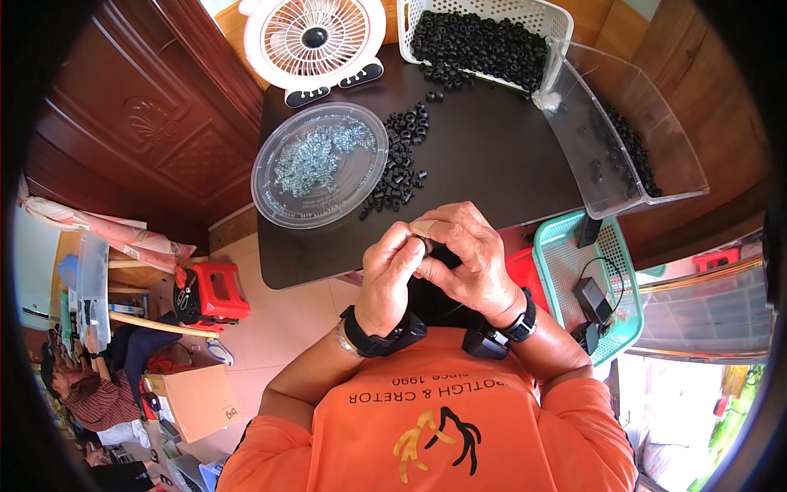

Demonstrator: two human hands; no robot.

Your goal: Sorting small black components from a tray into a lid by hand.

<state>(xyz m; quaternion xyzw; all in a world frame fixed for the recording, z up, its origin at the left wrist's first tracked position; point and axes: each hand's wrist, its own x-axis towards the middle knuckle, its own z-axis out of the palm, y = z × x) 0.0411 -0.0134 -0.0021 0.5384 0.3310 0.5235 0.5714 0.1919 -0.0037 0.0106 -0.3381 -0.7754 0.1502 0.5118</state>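
Note:
Close together at the table's near edge, my left hand [388,271] and my right hand [467,258] meet at the fingertips. Between them is a small black part [425,247], mostly hidden by the fingers. Both hands are closed in a pinch on it. A tan wrap covers a finger near the fingertips. Just beyond my hands, several loose black cylindrical pieces [399,156] lie in a strip on the dark table [484,156]. Left of that strip, a round clear lid [269,199] bears many tiny shiny clear pieces [316,158].
A white basket [560,20] full of black pieces stands at the back, beside a white fan [315,41]. On the right is a clear bin [607,193] with more black pieces. Below it, a green basket [566,287] holds a black adapter [592,299]. Another person [94,402] is at far left.

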